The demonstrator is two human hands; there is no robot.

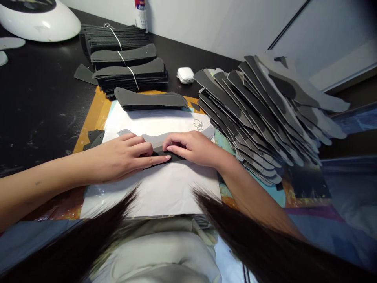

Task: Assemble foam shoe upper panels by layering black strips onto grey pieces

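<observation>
A long, curved piece of flat sheet material, light grey (156, 139) with a darker band (159, 151) along its near side, lies on white paper (165, 188) in front of me. My left hand (126, 155) rests over its left part, fingers bent and one digit stretched along the dark band. From the right, my right hand (191, 147) holds the band near the middle, with thumb and forefinger close together. The two hands' fingertips almost meet. Part of the piece is hidden under both hands; its right end shows beyond my right hand.
Just behind is a small pile of dark curved pieces (150, 99). Further back lie dark stacks (129, 70) tied with white string. On the right, a large fanned pile of two-tone pieces (250, 106) slopes down. A white case (185, 74), a loose string (197, 125) and a can (141, 15) are also there.
</observation>
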